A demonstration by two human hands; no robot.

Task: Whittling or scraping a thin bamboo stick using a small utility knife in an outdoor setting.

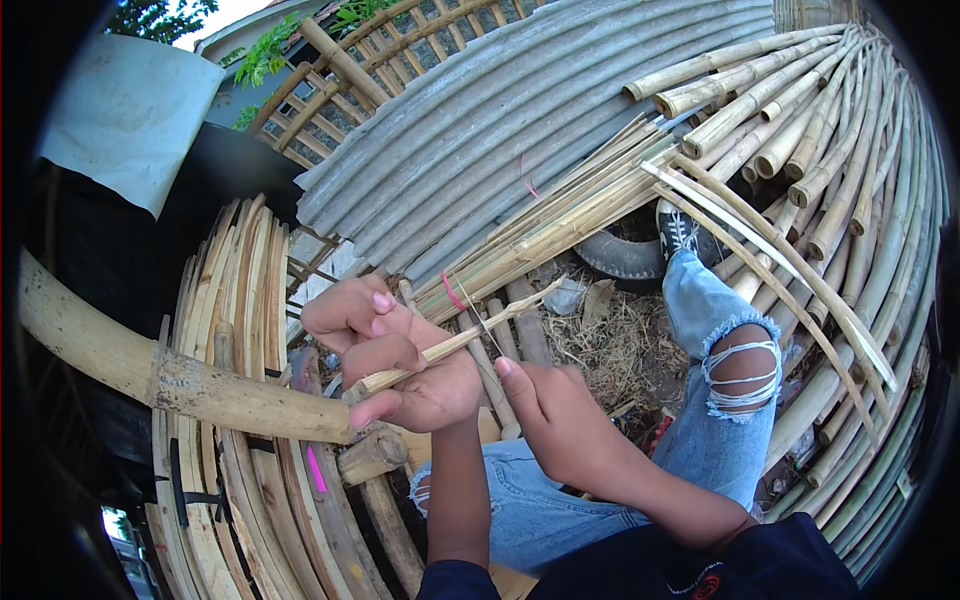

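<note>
In front of my lap, a thin split bamboo stick (455,343) slants up to the right. My left hand (398,352), palm turned up, is closed round its lower end with the fingers curled over. My right hand (562,415) grips a knife (484,324), whose handle is hidden in the fist. The narrow blade points up and left and crosses the stick, seemingly touching it. Near my left hand, the cut end of a thick bamboo pole (250,405) comes in from the left.
Bundled bamboo slats (570,215) with a pink tie lie ahead, beside corrugated sheets (450,130). Bamboo poles (810,190) are piled at the right. Wooden strips (225,290) stand at the left. A tyre (615,255) and shavings (625,345) lie near my shoe (678,230).
</note>
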